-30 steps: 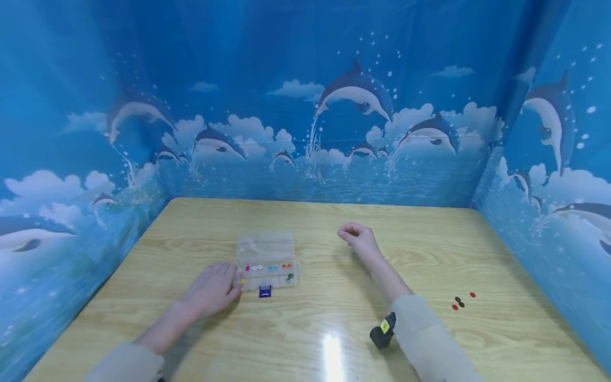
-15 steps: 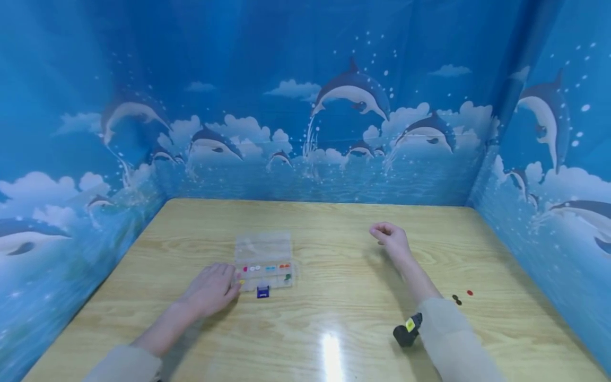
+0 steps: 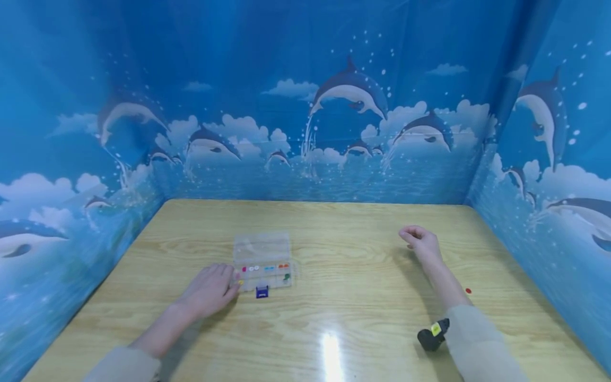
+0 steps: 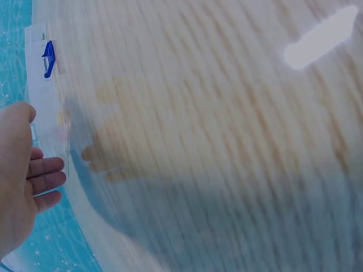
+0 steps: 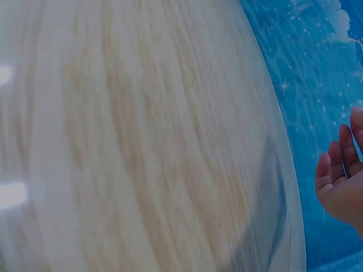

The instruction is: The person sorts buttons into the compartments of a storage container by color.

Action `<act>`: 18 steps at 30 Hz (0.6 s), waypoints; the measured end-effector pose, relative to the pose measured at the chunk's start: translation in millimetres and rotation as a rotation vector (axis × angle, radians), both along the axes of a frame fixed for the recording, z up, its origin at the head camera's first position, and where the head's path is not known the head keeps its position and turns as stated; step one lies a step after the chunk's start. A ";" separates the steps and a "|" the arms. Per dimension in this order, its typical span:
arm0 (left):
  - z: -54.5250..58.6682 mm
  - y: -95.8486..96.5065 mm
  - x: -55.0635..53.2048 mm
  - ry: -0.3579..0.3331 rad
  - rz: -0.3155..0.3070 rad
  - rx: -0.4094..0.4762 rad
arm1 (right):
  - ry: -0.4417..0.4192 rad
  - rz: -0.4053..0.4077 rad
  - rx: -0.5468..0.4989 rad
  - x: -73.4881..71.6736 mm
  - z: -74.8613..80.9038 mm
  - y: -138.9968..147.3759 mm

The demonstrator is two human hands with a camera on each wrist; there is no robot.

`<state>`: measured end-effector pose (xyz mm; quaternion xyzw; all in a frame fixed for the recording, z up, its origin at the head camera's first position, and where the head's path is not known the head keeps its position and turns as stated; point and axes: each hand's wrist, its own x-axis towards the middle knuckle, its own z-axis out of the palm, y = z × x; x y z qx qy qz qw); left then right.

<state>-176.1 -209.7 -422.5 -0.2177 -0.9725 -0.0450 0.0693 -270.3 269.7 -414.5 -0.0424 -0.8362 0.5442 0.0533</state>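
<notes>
A clear plastic box with its lid (image 3: 262, 248) laid open stands left of the table's middle, a blue latch (image 3: 262, 292) at its front. Small coloured pieces (image 3: 269, 268) lie in several of its compartments. My left hand (image 3: 210, 289) rests against the box's left side, the thumb near its front left corner; the left wrist view shows the fingers extended. Above the table at the right hovers my right hand (image 3: 422, 244), fingers loosely bent, with nothing seen in it. Beyond my right forearm lies a small red disc (image 3: 468, 291).
The wooden table (image 3: 334, 297) has a bright light reflection near its front. Blue dolphin-print curtains (image 3: 296, 106) enclose its back and sides. A black wrist camera (image 3: 433, 335) hangs at my right sleeve.
My right hand has moved right, away from the box. Its forearm now hides the dark discs and one red disc seen earlier. My left hand stays by the box.
</notes>
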 end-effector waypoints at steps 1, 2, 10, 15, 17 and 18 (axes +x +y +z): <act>0.1 0.0 0.0 -0.001 0.001 -0.001 | 0.004 -0.004 0.007 1.2 -0.4 3.9; 0.5 0.1 0.0 -0.002 0.000 -0.004 | 0.005 -0.006 0.015 2.4 -0.9 7.9; 3.3 1.1 -0.1 -0.005 0.002 -0.008 | 0.004 -0.025 0.050 12.7 -4.3 40.4; 3.1 1.2 -0.1 0.003 -0.003 -0.004 | -0.017 -0.041 0.043 21.0 -4.5 58.9; 3.1 1.2 -0.1 -0.002 -0.002 -0.002 | -0.023 -0.044 0.066 24.1 -5.3 66.5; 2.9 1.0 -0.1 -0.005 -0.002 -0.003 | -0.028 -0.043 0.073 25.7 -5.9 70.3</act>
